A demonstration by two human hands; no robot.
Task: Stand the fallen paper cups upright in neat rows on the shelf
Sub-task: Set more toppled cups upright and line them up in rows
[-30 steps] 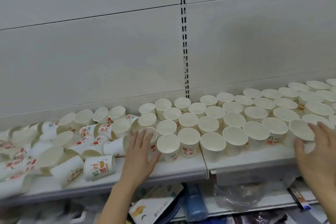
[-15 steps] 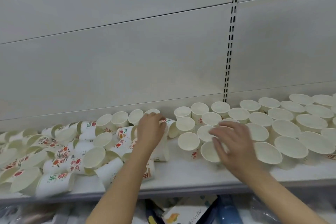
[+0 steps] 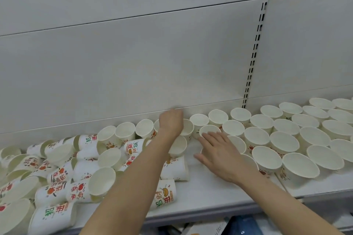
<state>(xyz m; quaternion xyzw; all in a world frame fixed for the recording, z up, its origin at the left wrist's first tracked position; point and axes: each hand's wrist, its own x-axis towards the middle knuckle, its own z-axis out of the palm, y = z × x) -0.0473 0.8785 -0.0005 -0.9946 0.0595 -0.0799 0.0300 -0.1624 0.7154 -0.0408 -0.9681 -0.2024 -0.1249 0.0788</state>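
Head: left hand (image 3: 171, 122) grips back-row cup (image 3: 188, 129); right hand (image 3: 219, 153) flat; labels unreadable.

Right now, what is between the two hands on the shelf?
In the head view, one upright white paper cup stands between the left hand and the right hand's fingertips, with a bare strip of white shelf just in front of it.

Left hand (image 3: 171, 122) has carried its cup (image 3: 186, 129) back beside the rear row.

One head-worn camera looks forward and down, close over the shelf (image 3: 200, 194) and facing its back panel (image 3: 133, 63).
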